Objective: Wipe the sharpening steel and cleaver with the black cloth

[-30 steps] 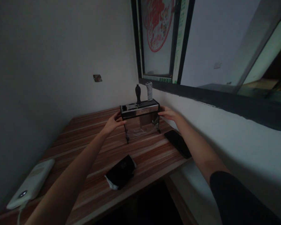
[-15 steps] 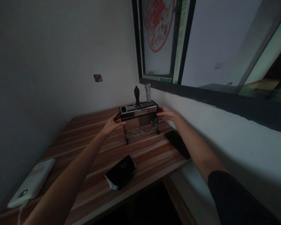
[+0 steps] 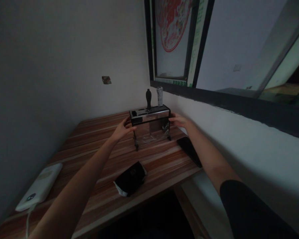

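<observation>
So there's this knife holder (image 3: 150, 127), shiny metal top and see-through body, standing on the wooden bench (image 3: 94, 149) right between both hands. The left hand (image 3: 123, 127) is curled round its left end and the right hand (image 3: 178, 120) clasps the right end. A black handle (image 3: 148, 98) and a silver handle (image 3: 159, 96) poke up from the top. A dark phone (image 3: 189, 151) lies just below the right wrist. A black pouch (image 3: 131, 177) sits nearer the body, between the forearms, and a white power bank (image 3: 40, 191) is well left of the left arm.

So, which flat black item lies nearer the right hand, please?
The phone, by the wall near the right hand gripping the knife holder; the pouch lies mid-table.
</observation>
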Tool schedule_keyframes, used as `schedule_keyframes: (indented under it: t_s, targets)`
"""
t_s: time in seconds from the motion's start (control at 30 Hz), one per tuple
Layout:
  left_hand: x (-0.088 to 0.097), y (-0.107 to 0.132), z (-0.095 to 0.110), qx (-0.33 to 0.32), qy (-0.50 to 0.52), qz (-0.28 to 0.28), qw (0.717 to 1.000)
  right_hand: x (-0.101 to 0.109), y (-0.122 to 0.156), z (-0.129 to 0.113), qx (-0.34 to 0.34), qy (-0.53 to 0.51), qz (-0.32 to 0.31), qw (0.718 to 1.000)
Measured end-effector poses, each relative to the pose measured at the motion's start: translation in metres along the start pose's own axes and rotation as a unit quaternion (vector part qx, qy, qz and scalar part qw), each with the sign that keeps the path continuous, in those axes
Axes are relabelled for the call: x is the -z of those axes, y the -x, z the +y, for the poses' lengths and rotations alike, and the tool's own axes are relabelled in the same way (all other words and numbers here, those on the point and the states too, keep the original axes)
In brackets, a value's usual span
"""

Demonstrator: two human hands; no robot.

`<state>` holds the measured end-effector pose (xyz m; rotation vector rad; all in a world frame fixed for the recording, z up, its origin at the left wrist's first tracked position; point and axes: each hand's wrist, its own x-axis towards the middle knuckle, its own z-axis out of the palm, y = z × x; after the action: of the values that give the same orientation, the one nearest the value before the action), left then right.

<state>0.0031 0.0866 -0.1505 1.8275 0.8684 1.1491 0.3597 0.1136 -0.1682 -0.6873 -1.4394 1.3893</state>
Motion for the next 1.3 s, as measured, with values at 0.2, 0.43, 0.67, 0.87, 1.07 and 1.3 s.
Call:
schedule_keyframes:
  t_s: [0.2, 0.43, 0.67, 0.87, 1.07, 1.3]
  targets:
    - [-0.002, -0.001, -0.008, -0.012, -0.006, 0.002, 1.0, -0.003, 0.004, 0.0, -0.016, 0.001, -0.003, 1.0]
    - [0.006, 0.029, -0.007, -0.007, -0.057, 0.045, 0.997, -0.012, 0.019, -0.005, 0.042, 0.088, 0.05, 0.994]
    - [0.024, 0.109, 0.021, -0.026, -0.137, 0.15, 0.979, -0.051, 0.075, -0.01, 0.154, 0.268, 0.28, 0.909]
    - [0.02, 0.172, 0.022, 0.102, -0.299, 0.005, 0.949, -0.135, 0.125, 0.008, 0.099, 0.343, 0.152, 0.922]
    - [-0.003, 0.216, 0.013, 0.17, -0.394, 0.001, 0.903, -0.207, 0.131, 0.063, 0.006, 0.49, 0.03, 0.871]
    - [-0.018, 0.224, 0.014, 0.186, -0.412, 0.016, 0.892, -0.241, 0.122, 0.083, 0.014, 0.56, 0.048, 0.827]
